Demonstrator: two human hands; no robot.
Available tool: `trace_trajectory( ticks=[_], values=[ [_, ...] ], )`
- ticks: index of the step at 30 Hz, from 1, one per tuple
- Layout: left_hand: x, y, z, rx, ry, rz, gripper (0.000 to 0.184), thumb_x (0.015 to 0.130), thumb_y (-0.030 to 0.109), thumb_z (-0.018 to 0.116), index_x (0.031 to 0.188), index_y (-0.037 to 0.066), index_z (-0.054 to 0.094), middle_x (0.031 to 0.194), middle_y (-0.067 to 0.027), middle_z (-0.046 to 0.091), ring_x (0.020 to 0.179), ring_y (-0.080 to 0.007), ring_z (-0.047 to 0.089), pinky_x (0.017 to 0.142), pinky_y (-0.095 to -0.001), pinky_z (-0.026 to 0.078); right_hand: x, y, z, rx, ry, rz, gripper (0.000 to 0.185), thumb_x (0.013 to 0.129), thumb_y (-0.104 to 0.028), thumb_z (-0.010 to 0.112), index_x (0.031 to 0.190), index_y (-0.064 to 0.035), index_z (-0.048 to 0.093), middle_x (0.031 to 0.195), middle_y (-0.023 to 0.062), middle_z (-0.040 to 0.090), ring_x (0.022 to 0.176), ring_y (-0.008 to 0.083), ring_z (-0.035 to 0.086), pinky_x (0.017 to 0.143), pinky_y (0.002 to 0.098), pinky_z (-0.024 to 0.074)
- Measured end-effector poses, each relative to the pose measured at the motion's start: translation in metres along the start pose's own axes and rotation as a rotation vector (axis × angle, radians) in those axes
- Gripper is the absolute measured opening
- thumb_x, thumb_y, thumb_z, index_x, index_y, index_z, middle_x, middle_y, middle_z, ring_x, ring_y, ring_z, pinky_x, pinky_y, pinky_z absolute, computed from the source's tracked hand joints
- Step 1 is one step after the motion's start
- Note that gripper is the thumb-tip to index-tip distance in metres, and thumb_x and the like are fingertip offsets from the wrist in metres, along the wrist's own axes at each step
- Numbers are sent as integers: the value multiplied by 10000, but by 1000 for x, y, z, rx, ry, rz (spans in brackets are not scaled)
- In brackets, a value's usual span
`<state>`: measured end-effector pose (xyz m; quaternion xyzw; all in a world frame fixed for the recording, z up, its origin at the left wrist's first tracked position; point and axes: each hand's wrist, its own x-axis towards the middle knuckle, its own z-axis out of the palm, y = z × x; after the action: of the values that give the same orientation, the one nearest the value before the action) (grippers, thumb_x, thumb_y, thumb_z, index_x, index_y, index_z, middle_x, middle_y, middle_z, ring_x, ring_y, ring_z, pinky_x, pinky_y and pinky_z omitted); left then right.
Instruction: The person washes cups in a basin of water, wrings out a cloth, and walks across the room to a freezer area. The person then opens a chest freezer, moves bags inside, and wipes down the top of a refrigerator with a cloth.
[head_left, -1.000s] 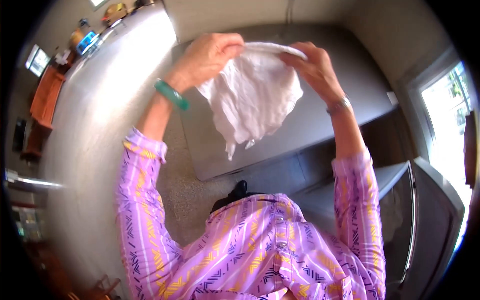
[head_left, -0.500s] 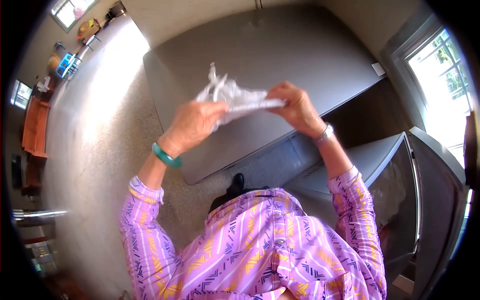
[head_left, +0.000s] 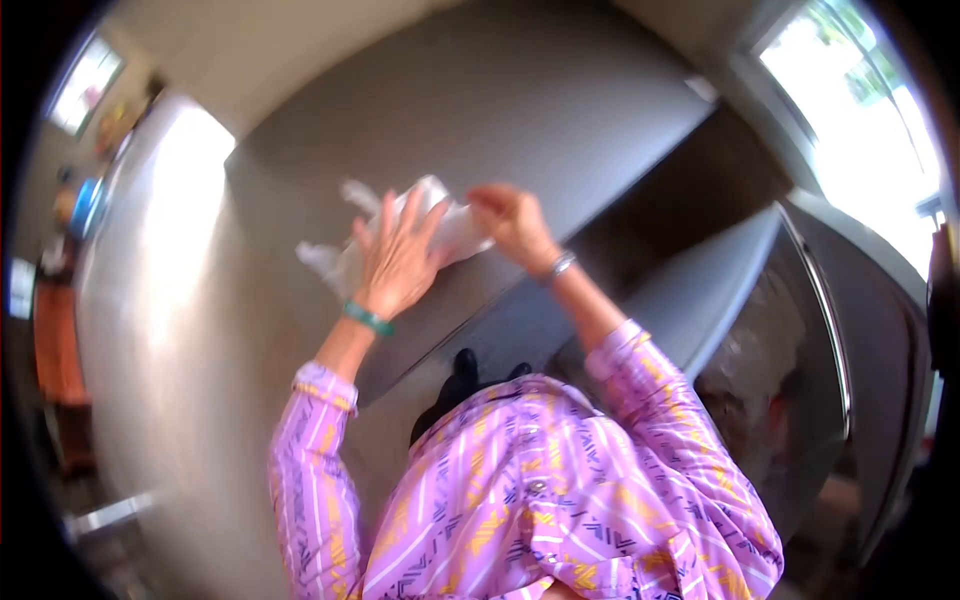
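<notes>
A crumpled white cloth (head_left: 455, 232) lies bunched over the grey tabletop (head_left: 480, 100), its loose ends sticking out to the left. My left hand (head_left: 400, 258), with a green bangle at the wrist, rests over the cloth, its fingers spread. At the cloth's right edge is my right hand (head_left: 515, 228), with a metal watch or bracelet on the wrist. Its fingers are bent together and pinch the cloth's edge.
A grey panel (head_left: 720, 290) and a dark cabinet-like piece (head_left: 860, 290) stand at the right, below a bright window (head_left: 850, 110). Far left are a reddish-brown wooden bench (head_left: 58, 345) and a blue item (head_left: 88, 208). Dark shoes (head_left: 466, 362) show below the table edge.
The cloth, earlier held stretched between both hands, has been lowered and bunched up. My left hand has opened over it. My right hand has moved left, and the view has turned.
</notes>
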<state>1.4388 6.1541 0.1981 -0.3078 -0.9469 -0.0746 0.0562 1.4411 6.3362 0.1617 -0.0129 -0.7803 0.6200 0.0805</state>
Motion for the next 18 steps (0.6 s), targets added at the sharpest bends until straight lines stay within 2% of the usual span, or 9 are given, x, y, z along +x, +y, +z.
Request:
trace_trajectory(
  ticks=[3,5,8,10,12,14,15,17,18],
  values=[
    [9,-8,31,50,-97,38,520,800,307,534,1285,233,362,1369,-98,268,1252,-348,229,914,-639,200,-25,7,-7,-50,115,-46,196,719,-75,549,880,14,615,847,192,615,769,268,611,694,336,487],
    [46,-60,70,8,130,205,507,835,362,461,1313,253,330,1363,-105,279,1250,-338,237,934,-629,187,-33,-13,-23,-55,139,-5,175,721,-102,551,835,17,611,746,171,619,686,246,611,643,327,484],
    [103,-101,69,226,-28,-194,492,865,436,383,1328,304,279,1378,-60,257,1238,-329,249,885,-661,235,-45,-28,-46,-86,169,16,188,769,-126,547,870,28,587,805,169,606,754,240,597,687,326,469],
    [119,-117,76,263,-33,-248,493,867,485,343,1328,334,259,1389,-31,240,1234,-331,250,840,-688,250,-69,-23,-58,-77,279,-86,159,717,-102,545,800,20,601,688,172,599,639,251,595,612,331,472],
    [117,-91,46,193,-165,-351,533,870,493,326,1357,323,191,1415,-77,198,1259,-355,220,985,-562,188,-101,-31,-82,-32,318,-61,155,735,-113,550,804,15,602,706,165,601,643,248,594,611,329,472],
    [122,-125,76,233,-53,-249,508,870,475,342,1343,319,239,1414,-39,199,1254,-346,213,860,-703,193,-130,-37,-116,-201,539,-115,150,757,-122,555,817,4,609,719,153,600,648,250,593,618,322,475],
    [122,-145,95,225,-48,-216,508,870,475,342,1343,319,239,1414,-39,199,1254,-346,213,860,-703,193,-144,-43,-138,-250,632,-102,145,771,-123,555,821,1,611,713,128,599,633,226,591,609,310,477],
    [128,-170,116,95,231,180,533,866,432,391,1353,277,242,1425,-56,172,1276,-339,177,913,-671,162,-173,-65,-183,-149,800,18,135,793,-120,552,816,-2,613,699,79,594,607,164,583,581,276,478],
    [107,-123,78,171,9,165,546,854,378,437,1353,245,261,1427,-75,164,1298,-333,135,952,-639,141,-186,-73,-196,-6,866,116,131,802,-118,550,807,-3,613,692,55,589,595,126,577,562,253,477]
  ],
)
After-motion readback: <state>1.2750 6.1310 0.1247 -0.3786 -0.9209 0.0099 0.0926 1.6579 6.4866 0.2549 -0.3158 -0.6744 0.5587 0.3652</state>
